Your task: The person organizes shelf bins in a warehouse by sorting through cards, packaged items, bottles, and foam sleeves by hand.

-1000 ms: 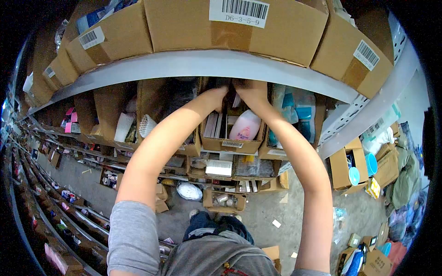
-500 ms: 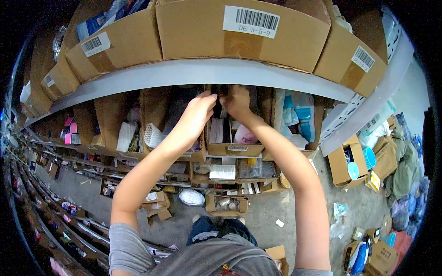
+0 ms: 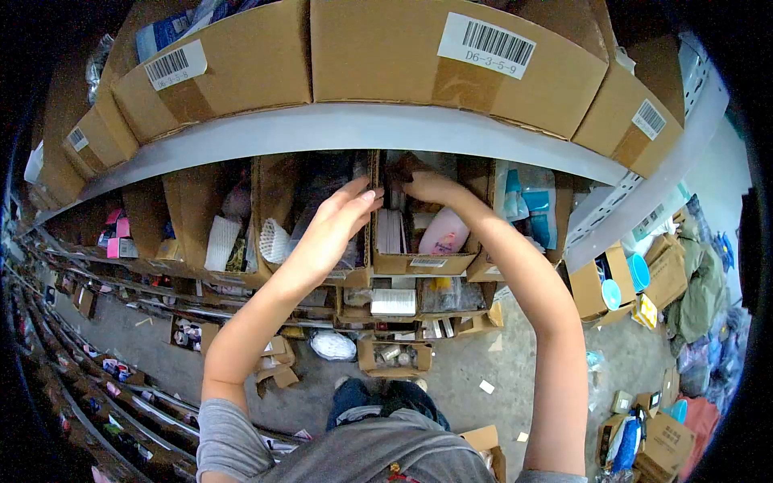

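My left hand (image 3: pixel 336 222) is at the left wall of an open cardboard box (image 3: pixel 439 265) on the shelf. Its fingers are stretched out, with the tips at the wall's edge and nothing visible in them. My right hand (image 3: pixel 429 186) reaches into the back of the same box, where shadow hides its fingertips. Below it in the box lies a pale pink bottle (image 3: pixel 444 232) with pink print. A row of thin white packets (image 3: pixel 391 232) stands along the box's left side.
A grey shelf beam (image 3: pixel 362 129) runs just above my hands, under a cardboard box labelled D6-3-5-9 (image 3: pixel 386 56). Blue-and-white packs (image 3: pixel 538 211) fill the neighbouring box on the right. White foam netting (image 3: pixel 274 240) shows on the left. Cartons (image 3: pixel 594 282) stand on the floor at right.
The view has shifted slightly, so the box and bottle sit further right. More of the bottle shows. My left fingers are more spread, and my right hand is still at the back of the box.
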`<move>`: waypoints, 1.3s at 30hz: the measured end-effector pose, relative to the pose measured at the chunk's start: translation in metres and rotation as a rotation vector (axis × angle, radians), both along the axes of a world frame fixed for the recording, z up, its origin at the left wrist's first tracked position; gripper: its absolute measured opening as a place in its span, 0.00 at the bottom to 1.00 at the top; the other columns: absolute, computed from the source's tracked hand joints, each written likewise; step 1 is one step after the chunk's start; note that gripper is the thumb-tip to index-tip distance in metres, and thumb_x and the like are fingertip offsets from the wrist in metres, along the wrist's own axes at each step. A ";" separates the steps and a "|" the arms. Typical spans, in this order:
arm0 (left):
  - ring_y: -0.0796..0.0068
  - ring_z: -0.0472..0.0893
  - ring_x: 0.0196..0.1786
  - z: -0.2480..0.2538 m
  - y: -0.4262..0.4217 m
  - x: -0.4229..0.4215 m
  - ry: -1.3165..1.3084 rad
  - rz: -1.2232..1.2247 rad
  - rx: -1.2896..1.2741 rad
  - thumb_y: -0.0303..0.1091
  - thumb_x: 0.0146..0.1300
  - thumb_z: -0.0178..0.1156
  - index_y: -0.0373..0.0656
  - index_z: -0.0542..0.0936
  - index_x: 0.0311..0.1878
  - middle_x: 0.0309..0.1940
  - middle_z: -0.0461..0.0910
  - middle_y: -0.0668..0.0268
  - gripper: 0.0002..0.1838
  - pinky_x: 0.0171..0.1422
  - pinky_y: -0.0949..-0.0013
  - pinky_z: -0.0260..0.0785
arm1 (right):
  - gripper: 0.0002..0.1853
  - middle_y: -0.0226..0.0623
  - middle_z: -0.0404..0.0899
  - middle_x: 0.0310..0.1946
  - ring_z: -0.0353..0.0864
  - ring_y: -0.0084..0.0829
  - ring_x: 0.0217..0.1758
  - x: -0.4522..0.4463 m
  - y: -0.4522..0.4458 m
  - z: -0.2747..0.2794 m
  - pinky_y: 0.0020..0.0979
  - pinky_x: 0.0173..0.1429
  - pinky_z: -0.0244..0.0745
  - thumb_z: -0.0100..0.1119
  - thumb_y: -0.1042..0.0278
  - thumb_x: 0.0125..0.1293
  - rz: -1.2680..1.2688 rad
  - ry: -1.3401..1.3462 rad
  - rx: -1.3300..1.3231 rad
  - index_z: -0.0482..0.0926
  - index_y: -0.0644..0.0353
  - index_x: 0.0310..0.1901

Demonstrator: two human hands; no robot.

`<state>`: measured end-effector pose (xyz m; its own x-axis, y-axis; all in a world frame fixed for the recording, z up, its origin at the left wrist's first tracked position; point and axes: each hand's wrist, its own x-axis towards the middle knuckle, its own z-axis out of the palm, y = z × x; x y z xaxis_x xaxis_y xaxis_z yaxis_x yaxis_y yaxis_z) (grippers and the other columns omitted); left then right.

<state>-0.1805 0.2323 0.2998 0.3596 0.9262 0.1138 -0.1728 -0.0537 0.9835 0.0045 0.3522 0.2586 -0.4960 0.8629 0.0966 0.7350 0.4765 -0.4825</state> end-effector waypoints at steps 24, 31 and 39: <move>0.67 0.67 0.55 -0.009 -0.020 -0.029 0.096 -0.131 -0.032 0.39 0.61 0.45 0.36 0.52 0.61 0.52 0.67 0.54 0.28 0.59 0.68 0.56 | 0.44 0.52 0.63 0.53 0.61 0.39 0.57 -0.008 0.001 0.011 0.35 0.62 0.54 0.69 0.52 0.35 0.223 0.031 -0.021 0.61 0.67 0.54; 0.67 0.68 0.54 -0.016 -0.018 -0.028 0.102 -0.192 -0.061 0.39 0.62 0.45 0.37 0.52 0.60 0.51 0.68 0.56 0.27 0.58 0.68 0.57 | 0.48 0.53 0.66 0.49 0.66 0.37 0.51 -0.004 0.022 0.004 0.34 0.56 0.63 0.69 0.52 0.33 0.047 -0.019 -0.456 0.58 0.71 0.54; 0.68 0.69 0.53 -0.023 -0.018 -0.022 0.076 -0.228 -0.072 0.39 0.61 0.45 0.37 0.53 0.60 0.50 0.69 0.57 0.27 0.57 0.68 0.57 | 0.43 0.50 0.68 0.47 0.72 0.36 0.43 -0.008 0.014 -0.027 0.32 0.49 0.68 0.66 0.48 0.37 -0.055 0.009 0.190 0.62 0.70 0.52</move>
<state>-0.2029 0.2142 0.2767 0.5651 0.8249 0.0152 -0.0976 0.0485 0.9940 -0.0035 0.3666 0.2312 -0.4467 0.8548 0.2641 0.7588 0.5184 -0.3944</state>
